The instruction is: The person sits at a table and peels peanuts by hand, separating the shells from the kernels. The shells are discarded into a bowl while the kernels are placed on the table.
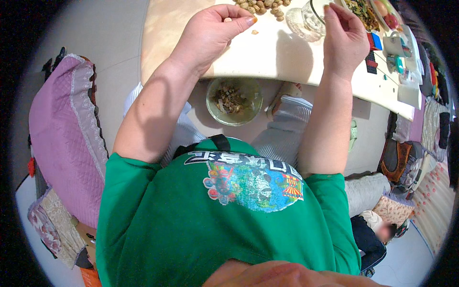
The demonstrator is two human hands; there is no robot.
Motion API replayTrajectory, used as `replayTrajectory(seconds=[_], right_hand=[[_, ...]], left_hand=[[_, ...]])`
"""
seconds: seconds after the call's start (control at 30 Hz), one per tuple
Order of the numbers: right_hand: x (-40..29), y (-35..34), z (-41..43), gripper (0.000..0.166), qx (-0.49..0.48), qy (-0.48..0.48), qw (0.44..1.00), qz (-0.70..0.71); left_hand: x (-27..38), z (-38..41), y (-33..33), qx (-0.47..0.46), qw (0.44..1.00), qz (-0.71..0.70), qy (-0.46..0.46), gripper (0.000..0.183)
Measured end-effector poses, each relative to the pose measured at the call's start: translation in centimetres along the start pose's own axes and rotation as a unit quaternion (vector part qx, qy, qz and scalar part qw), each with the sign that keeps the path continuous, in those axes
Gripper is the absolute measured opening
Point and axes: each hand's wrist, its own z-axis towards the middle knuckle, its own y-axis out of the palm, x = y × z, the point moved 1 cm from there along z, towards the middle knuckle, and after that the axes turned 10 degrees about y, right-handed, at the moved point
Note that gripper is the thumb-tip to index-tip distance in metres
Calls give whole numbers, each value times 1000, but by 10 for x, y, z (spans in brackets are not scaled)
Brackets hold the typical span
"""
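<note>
My left hand (217, 34) is over the table, thumb and forefinger pinched together. A small pale nut (227, 20) shows inside its curled fingers. Just beyond it lies a pile of brown nuts in their shells (263, 5). A small shell fragment (255, 32) rests on the tabletop below my left fingertips. My right hand (346, 39) is raised beside a clear glass bowl (307, 16), its thumb overlapping the rim in the view. Its fingers are bent, and whether anything is between them is hidden. Pale pieces are visible in the bowl.
Under the table edge (251, 73), a bin (235, 120) holds shells and scraps between my legs. Dishes of food (362, 14) and fruit (389, 16), a blue box (375, 41) and cups (392, 46) stand at the right. A purple quilted cover (64, 140) is at left; a person (369, 236) is behind right.
</note>
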Motion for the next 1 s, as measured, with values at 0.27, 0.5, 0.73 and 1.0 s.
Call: replayTrajectory(seconds=[0.27, 0.5, 0.73, 1.0], right_hand=[[2, -7, 4, 21, 23, -49, 998, 24], [-30, 38, -52, 12, -192, -76, 974, -97], [-24, 50, -60, 17, -236, -77, 960, -129], [-3, 54, -58, 15, -219, -43, 973, -60]], left_hand=[[3, 3, -2, 0, 997, -58, -46, 30], [-2, 7, -5, -33, 962, -261, -65, 51], [-4, 6, -6, -29, 964, -258, -50, 45], [1, 2, -3, -28, 970, -241, -25, 35]])
